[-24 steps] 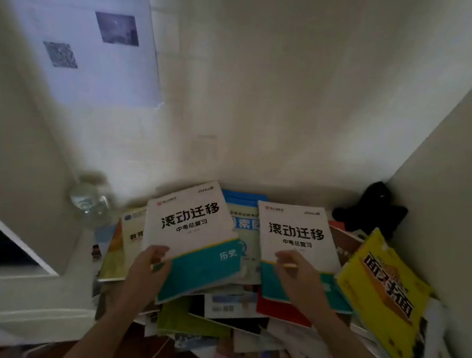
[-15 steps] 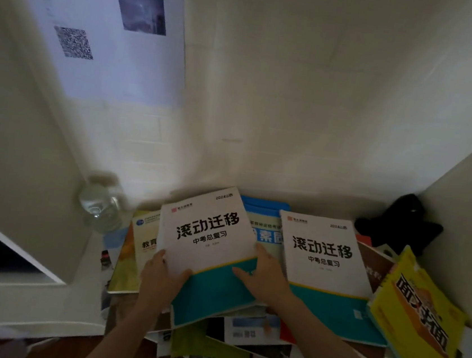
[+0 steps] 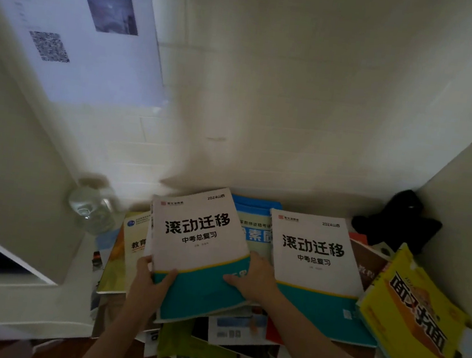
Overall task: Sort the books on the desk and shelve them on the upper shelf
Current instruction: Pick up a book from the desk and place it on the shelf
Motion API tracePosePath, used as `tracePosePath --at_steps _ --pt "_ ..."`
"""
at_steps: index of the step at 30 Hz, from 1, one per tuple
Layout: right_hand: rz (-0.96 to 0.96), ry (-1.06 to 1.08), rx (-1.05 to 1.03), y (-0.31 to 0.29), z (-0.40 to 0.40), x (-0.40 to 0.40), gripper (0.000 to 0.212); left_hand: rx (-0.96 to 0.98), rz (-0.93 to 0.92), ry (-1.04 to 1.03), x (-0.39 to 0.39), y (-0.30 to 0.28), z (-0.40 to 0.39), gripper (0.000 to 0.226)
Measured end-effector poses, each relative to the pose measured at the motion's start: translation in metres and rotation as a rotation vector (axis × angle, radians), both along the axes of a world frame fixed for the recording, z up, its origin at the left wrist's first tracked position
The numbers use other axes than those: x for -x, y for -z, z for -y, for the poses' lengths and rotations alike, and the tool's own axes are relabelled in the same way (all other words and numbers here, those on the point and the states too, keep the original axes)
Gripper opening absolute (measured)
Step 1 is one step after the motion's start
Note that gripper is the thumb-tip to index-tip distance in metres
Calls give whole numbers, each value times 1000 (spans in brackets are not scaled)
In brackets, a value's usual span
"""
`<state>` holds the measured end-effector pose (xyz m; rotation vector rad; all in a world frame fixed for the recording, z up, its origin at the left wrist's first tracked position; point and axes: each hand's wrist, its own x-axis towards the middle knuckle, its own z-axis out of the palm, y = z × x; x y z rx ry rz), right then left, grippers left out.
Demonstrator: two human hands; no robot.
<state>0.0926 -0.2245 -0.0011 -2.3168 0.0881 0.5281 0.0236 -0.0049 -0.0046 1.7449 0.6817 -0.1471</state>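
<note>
Both hands are on a white and teal workbook (image 3: 200,251) atop a messy heap of books (image 3: 228,342). The left hand (image 3: 148,282) grips its lower left corner, thumb over the cover; the right hand (image 3: 256,278) holds its right edge. A matching workbook (image 3: 318,273) lies just beside it on the right, and a yellow book (image 3: 410,319) tilts at the far right. A clear bottle (image 3: 93,206) stands by the wall at left, a black soft toy (image 3: 397,223) in the right corner, and a printed sheet (image 3: 78,31) hangs on the wall.

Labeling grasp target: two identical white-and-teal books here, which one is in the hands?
The left white-and-teal book: left hand grips its lower-left edge, right hand its right edge. Its twin lies untouched to the right.
</note>
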Motion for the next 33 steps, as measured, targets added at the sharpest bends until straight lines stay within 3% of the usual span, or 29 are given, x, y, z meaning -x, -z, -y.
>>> tracePosePath --at_steps 3,6,8,10,12,15,18,21,25,30,33 --pt "56 -39 -45 4 10 10 67 -44 143 18 10 -32 18 51" --pt "-54 33 -493 -10 33 24 62 -94 304 -7 16 -68 34 46" --pt "-86 108 -766 -29 57 30 59 19 358 -19 16 -91 54 42" --pt "-31 185 -835 -52 87 33 51 224 363 -17 11 -104 81 38" --pt "116 199 -711 -68 122 35 37 332 328 -8 -1 -99 115 40" --pt "269 177 -430 -68 176 40 31 260 272 79 -16 -68 162 39" --pt "311 156 -233 -54 208 56 36 196 222 160 -17 -37 199 34" --pt "266 136 -79 -28 218 64 32 8 166 217 -21 -14 212 35" --pt "297 167 -52 -1 220 61 37 -188 23 241 -31 -9 214 50" --pt "283 155 -29 -1 222 59 44 52 -127 141 -37 -12 218 41" --pt "258 155 -28 8 222 55 52 81 -171 238 -44 -14 214 43"
